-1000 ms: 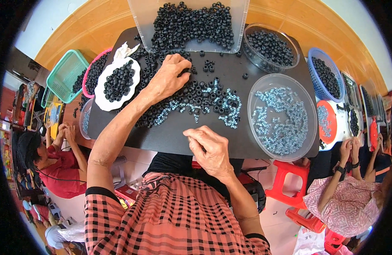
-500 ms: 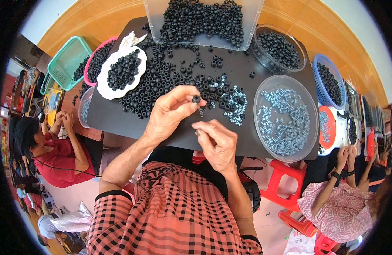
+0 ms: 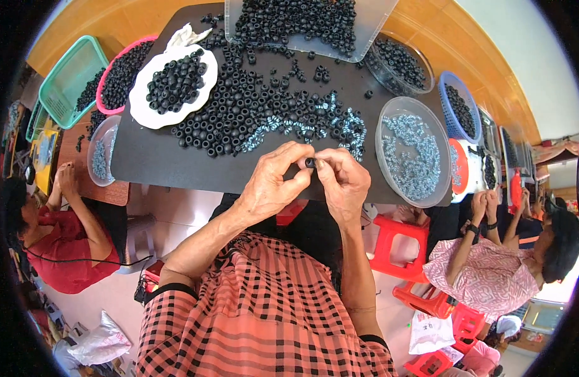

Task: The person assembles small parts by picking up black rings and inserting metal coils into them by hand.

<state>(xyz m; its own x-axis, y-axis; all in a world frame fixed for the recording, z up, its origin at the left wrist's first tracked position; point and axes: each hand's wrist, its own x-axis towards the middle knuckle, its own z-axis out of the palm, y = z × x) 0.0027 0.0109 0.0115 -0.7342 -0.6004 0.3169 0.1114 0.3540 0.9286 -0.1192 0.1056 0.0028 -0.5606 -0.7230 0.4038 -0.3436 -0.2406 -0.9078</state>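
My left hand [image 3: 274, 183] pinches a small round black piece with a hole [image 3: 309, 163] between thumb and fingertips, just off the table's near edge. My right hand [image 3: 343, 182] meets it there, thumb and fingers closed at the piece's right side. Whether the right fingertips also hold something small is hidden. Beyond the hands lies a heap of similar black pieces [image 3: 239, 103], with small pale-blue coil springs [image 3: 353, 135] strewn along its near and right side.
On the dark table [image 3: 176, 166] stand a white scalloped plate [image 3: 139, 103], a clear bin [image 3: 371, 28], a clear bowl of black pieces [image 3: 399, 88] and a round tub of springs [image 3: 385, 164]. Co-workers sit left and right. A red stool [image 3: 399, 264] stands right of me.
My right hand has risen to meet the left at the black piece; they were apart before. The view has shifted slightly, and more springs show along the heap's near edge.
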